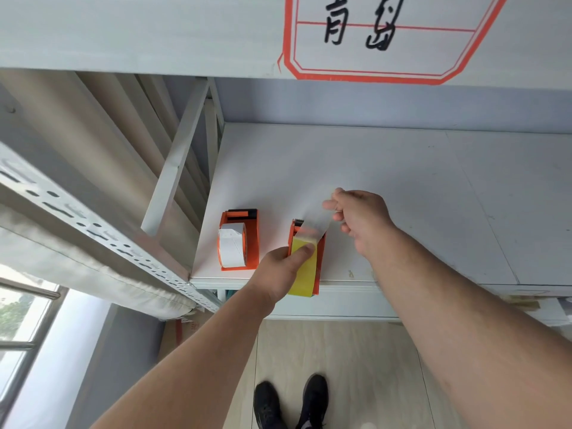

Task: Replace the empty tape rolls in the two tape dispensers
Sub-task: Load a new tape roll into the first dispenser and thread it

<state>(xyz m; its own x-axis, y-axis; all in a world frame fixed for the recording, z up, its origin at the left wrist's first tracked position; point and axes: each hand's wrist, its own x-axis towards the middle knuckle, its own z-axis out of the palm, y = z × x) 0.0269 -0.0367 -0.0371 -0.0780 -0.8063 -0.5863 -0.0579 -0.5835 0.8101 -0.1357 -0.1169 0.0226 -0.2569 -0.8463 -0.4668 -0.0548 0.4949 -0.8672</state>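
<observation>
The left hand (280, 267) is seen gripping the yellow tape roll (305, 269), with the thumb laid across the roll's upper face and the fingers curled round its left side. The roll is seated in the right-hand orange dispenser (309, 258), which stands at the front edge of the white shelf (402, 196) and slightly overhangs it. The right hand (360, 221) is held above the shelf just beyond that dispenser, its fingers curled and pinching the free end of a clear tape strip (315, 222). The strip is drawn from the top of the yellow roll, over the dispenser's serrated cutter end, up to the fingers.

A second orange dispenser (240, 239) is set just to the left, near the shelf's front left corner, apart from the first. It is loaded with a white tape roll (232, 244), and a black part is fitted at its far end. Neither hand is in contact with it.

The rest of the shelf surface, towards its back and right edges, is plain white. A red-bordered label (390, 35) with handwritten black characters is fixed on the beam above. A perforated metal upright (102, 230) runs along the shelf's left side. Two black shoes (291, 404) are visible on the wood-pattern floor below the front edge.
</observation>
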